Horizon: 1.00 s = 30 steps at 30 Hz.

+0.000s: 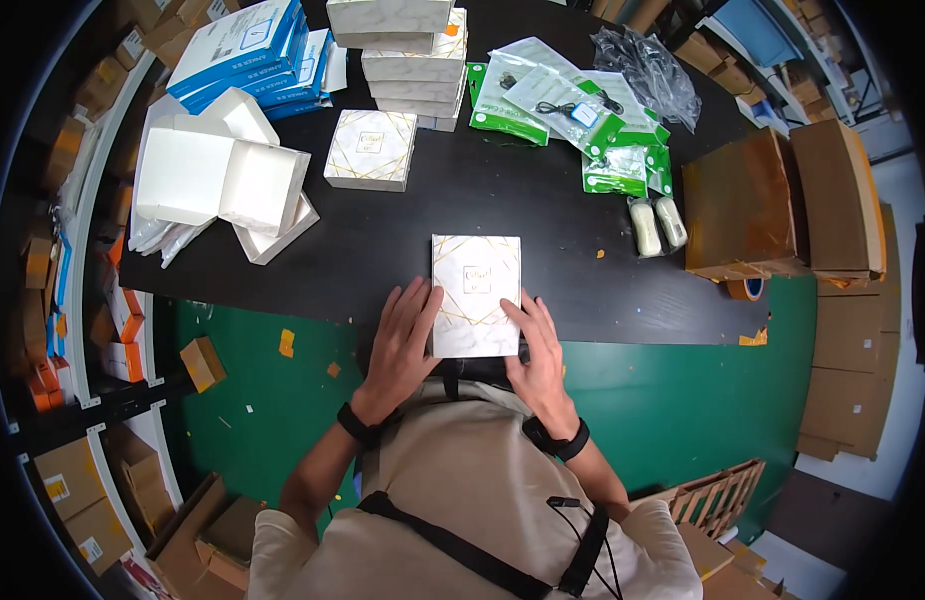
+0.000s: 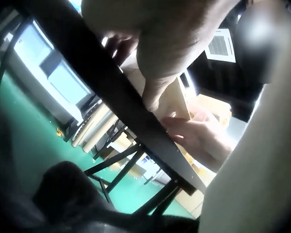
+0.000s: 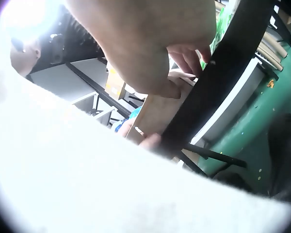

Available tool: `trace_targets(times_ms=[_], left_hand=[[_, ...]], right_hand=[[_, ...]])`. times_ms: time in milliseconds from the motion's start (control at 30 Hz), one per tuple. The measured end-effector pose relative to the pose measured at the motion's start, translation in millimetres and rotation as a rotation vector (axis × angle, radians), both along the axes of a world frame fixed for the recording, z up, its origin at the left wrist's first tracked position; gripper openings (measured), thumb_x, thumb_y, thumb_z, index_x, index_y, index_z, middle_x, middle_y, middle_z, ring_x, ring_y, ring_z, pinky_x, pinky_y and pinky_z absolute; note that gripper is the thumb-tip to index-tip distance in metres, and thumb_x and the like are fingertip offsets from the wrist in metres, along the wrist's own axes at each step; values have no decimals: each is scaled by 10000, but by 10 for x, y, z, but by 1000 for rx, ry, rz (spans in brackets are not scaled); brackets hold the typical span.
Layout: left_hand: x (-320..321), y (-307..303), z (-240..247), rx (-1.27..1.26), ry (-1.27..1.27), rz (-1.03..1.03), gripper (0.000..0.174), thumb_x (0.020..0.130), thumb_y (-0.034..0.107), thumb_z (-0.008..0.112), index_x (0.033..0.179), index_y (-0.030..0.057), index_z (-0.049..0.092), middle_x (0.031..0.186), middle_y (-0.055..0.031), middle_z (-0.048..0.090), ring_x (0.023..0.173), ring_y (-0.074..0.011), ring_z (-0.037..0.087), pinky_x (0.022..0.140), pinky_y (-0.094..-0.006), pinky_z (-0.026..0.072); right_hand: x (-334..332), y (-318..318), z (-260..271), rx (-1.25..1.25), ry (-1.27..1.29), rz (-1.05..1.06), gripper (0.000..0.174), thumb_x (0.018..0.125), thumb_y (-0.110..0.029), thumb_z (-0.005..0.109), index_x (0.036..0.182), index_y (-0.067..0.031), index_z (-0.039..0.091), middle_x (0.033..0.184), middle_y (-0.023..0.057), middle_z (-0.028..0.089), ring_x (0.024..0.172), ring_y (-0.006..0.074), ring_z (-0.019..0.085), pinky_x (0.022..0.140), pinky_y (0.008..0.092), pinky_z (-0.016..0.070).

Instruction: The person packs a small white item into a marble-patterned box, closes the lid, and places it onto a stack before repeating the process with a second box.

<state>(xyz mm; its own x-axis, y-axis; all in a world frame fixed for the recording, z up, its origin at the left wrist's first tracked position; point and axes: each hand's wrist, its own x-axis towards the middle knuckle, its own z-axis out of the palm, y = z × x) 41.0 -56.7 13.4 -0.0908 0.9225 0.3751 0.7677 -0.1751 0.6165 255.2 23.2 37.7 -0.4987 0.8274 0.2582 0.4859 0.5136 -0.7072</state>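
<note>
Green floor (image 1: 252, 400), scraps of tape scattered about. Black table (image 1: 372, 225), one, set before a person. Cardboard box (image 1: 742, 205), brown, flap out, on the table's right end. White boxes (image 1: 187, 175), lids open, piled at far left; behind them, blue-and-white packs (image 1: 242, 50), stacked. Marbled stack (image 1: 412, 65), several boxes high, at the back; single marbled box (image 1: 370, 148) just in front of it. Green-and-white packets (image 1: 517, 85), overlapping, right of the stack, some showing black cables.

Gold-lined box (image 1: 476, 300), white marbled, lettered panel on the lid: at the table's near edge, directly before the person, between both hands; whether lifted or resting I cannot tell. Left hand (image 1: 397, 335): gripping its left side, thumb at the edge. Right hand (image 1: 537, 355): gripping the right side, thumb over the lid's margin.

Wrapped white pieces (image 1: 644, 228), two, side by side below the packets. Tape roll (image 1: 744, 289), beneath the cardboard box's near edge.
</note>
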Motion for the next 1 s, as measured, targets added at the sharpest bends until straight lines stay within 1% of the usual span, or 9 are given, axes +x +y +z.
trace_targets(times_ms=[133, 267, 367, 400, 500, 533, 633, 800, 1000], left_hand=[[32, -147, -154, 125, 112, 2, 812, 711, -108, 760, 1485, 3, 539, 1414, -195, 587, 1364, -392, 559, 1187, -565, 419], [-64, -121, -61, 204, 167, -25, 715, 717, -91, 769, 1409, 12, 616, 1354, -172, 609, 1293, -376, 595, 1108, -500, 490], [-161, 142, 390, 115, -68, 11, 609, 765, -50, 796, 1353, 18, 655, 1310, -156, 625, 1111, -275, 666, 888, -374, 567], [-227, 275, 491, 121, -64, 11, 609, 765, -50, 796, 1353, 18, 655, 1310, -156, 625, 1111, -275, 666, 888, -374, 567], [-419, 665, 705, -180, -514, -100, 552, 828, -88, 778, 1356, -13, 636, 1277, -106, 659, 915, -112, 653, 708, -240, 514], [-442, 715, 705, -172, -511, -98, 552, 828, -88, 778, 1356, -13, 636, 1277, -106, 659, 915, -112, 653, 708, -240, 514], [-513, 877, 640, -366, -705, -66, 507, 881, -52, 789, 1361, -15, 631, 1276, -83, 669, 832, -8, 595, 639, -189, 471], [-449, 776, 575, -326, -800, -107, 553, 886, -53, 785, 1406, -12, 604, 1305, -91, 681, 814, -11, 602, 656, -182, 482], [-391, 706, 659, -176, -748, -128, 570, 909, -73, 736, 1451, -14, 570, 1401, -126, 652, 829, -46, 634, 703, -204, 540]], right_hand=[[139, -163, 36, -9, -14, -1, 565, 788, 129, 640, 1331, -21, 685, 1432, 265, 621, 1348, 434, 596, 1150, 490, 466], [220, -206, 268, -253, 78, 7, 566, 816, 72, 685, 1368, -54, 677, 1417, 244, 624, 1336, 404, 609, 1082, 468, 522], [130, 144, 589, -14, 73, 60, 542, 837, 37, 735, 1369, -51, 675, 1371, 197, 659, 1200, 349, 679, 945, 395, 573], [62, 246, 707, -8, 77, 62, 542, 837, 37, 735, 1369, -51, 675, 1371, 197, 659, 1200, 349, 679, 945, 395, 573], [-132, 560, 1006, -152, 72, 79, 535, 834, 23, 782, 1355, -53, 688, 1355, 164, 682, 1058, 274, 692, 889, 343, 565], [-160, 656, 1015, -145, 74, 83, 535, 834, 23, 782, 1355, -53, 688, 1355, 164, 682, 1058, 274, 692, 889, 343, 565], [-189, 920, 983, -184, 2, 89, 538, 844, -13, 817, 1363, -60, 685, 1333, 134, 689, 965, 230, 666, 833, 333, 551], [-122, 918, 918, -175, 16, 126, 520, 868, -12, 798, 1372, -60, 682, 1279, 128, 692, 941, 221, 662, 852, 319, 546], [-25, 970, 1148, -180, -78, 224, 452, 930, -65, 756, 1376, -35, 687, 1221, 133, 683, 919, 210, 656, 849, 320, 545]])
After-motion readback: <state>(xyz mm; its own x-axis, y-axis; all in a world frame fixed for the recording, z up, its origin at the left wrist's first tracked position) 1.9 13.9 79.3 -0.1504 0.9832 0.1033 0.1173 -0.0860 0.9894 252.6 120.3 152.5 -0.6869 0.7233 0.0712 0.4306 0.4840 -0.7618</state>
